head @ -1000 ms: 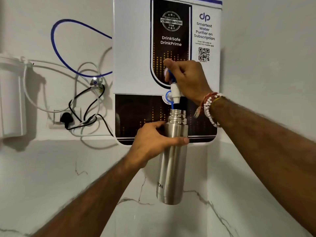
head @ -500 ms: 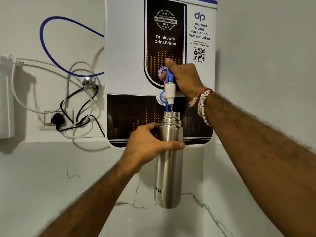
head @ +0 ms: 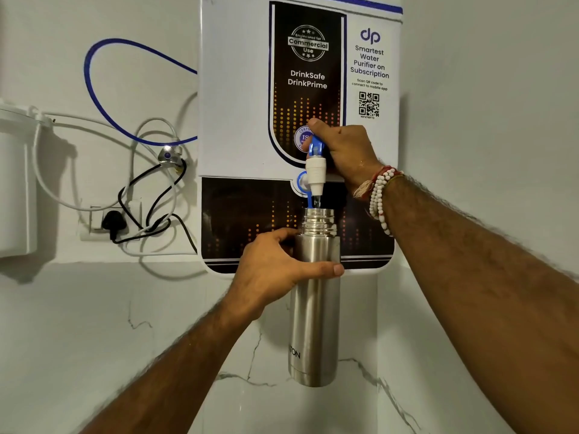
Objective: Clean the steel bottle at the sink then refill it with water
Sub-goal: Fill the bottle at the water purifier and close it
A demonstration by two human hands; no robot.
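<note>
Holding the steel bottle (head: pixel 315 324) upright in mid-air, our left hand (head: pixel 272 270) curled round its shoulder, its mouth straight below the tap spout (head: pixel 316 177); our right hand (head: pixel 347 151), just above, pinched the blue lever (head: pixel 315 147).

The bottle (head: pixel 315 324) is a tall, slim cylinder of brushed steel, with a threaded neck and dark lettering low on its side. It is uncapped and held upright in the air, gripped just under the neck by the left hand (head: pixel 272 274). Its open mouth is set directly beneath the tap (head: pixel 315 173) of the purifier (head: pixel 238 89), and a thin stream of water (head: pixel 317 202) is seen falling into it.
</note>
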